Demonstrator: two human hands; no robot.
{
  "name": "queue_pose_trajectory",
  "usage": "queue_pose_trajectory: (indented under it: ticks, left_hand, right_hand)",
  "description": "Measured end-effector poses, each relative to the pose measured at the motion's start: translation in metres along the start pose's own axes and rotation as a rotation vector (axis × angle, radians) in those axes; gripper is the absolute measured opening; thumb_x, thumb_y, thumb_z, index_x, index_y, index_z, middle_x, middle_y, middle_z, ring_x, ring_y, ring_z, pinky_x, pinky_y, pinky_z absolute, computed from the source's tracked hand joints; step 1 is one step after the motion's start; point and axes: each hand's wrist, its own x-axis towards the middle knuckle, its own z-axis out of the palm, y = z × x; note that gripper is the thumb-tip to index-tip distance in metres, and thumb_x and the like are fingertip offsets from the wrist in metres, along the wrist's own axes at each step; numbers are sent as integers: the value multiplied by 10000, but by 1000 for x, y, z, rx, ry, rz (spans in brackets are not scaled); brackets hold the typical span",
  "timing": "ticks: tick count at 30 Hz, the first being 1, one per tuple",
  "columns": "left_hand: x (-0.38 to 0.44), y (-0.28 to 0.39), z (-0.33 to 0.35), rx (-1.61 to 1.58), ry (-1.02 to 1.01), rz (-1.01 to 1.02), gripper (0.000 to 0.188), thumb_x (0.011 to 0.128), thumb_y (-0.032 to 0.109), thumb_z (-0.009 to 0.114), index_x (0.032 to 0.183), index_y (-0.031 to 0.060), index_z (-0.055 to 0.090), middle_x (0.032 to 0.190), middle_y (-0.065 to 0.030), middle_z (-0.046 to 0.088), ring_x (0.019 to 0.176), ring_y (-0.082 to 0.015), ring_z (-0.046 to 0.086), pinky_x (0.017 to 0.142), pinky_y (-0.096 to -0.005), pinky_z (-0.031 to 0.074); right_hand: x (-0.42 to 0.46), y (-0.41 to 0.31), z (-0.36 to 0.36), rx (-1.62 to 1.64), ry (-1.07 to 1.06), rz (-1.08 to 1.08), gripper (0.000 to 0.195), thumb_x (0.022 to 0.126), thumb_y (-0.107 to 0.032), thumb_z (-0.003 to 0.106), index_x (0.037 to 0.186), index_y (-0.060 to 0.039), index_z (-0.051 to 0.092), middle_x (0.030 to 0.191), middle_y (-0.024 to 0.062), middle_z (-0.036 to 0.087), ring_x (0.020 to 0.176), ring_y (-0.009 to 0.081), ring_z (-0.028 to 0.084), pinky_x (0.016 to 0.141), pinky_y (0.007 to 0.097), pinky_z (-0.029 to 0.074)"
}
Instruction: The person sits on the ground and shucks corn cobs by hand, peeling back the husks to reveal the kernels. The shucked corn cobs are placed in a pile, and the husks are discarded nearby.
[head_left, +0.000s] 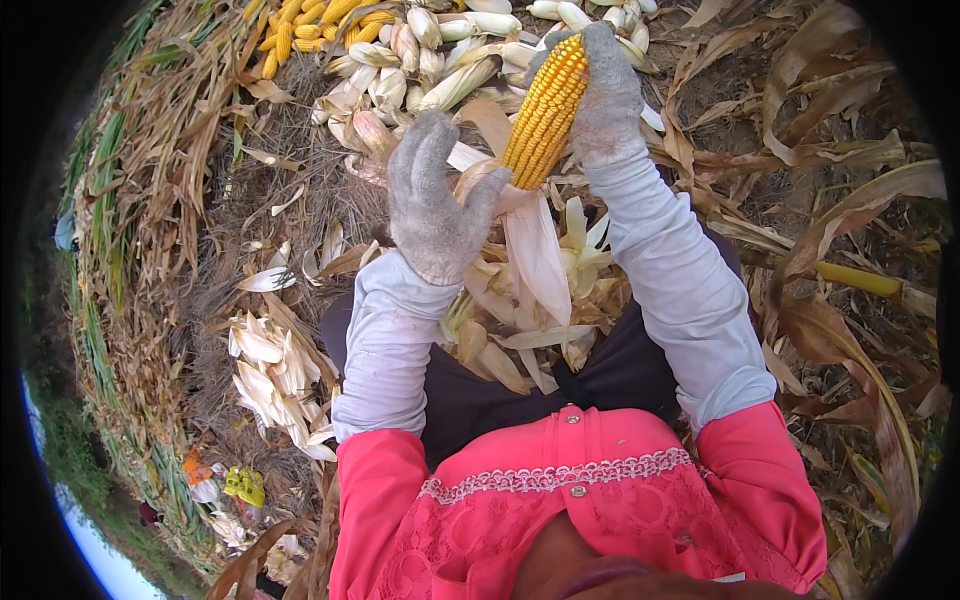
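Note:
My right hand (613, 97), in a grey-white glove, grips an ear of yellow corn (546, 112) near its upper end. The kernels are bare, and pale husk leaves (536, 251) hang below the lower end. My left hand (442, 202), gloved too, is beside that lower end with its fingers spread. Its thumb is close to the base of the ear; whether it touches the husk is hard to tell. Loose dry husks (517, 330) lie between my legs under the ear.
Corn ears in pale husks (427, 67) lie piled ahead, with husked yellow ears (307, 30) at upper left. Discarded husks (281, 375) are heaped at left. Dry corn stalks (847, 277) cover the ground at right. A yellow plastic bag (244, 486) lies at lower left.

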Motion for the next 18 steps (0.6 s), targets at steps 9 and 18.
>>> queue_pose_trajectory:
  ticks: [9, 18]
  left_hand:
    - [7, 20, 22, -566, -887, -826, 603, 729, 207, 858, 1226, -19, 601, 1113, -111, 693, 1000, -189, 661, 911, -326, 534]
    - [-29, 11, 53, -348, -757, -699, 462, 862, 332, 722, 1220, 53, 639, 1097, -149, 703, 1016, -292, 672, 906, -375, 522]
  right_hand:
    - [-7, -34, 13, 443, -109, 325, 460, 968, -556, 567, 941, -107, 663, 776, 82, 684, 680, 242, 675, 635, 381, 586]
    - [-19, 1, 16, 67, 51, -12, 325, 988, -325, 624, 1209, -102, 538, 893, 60, 630, 847, 193, 654, 714, 326, 578]
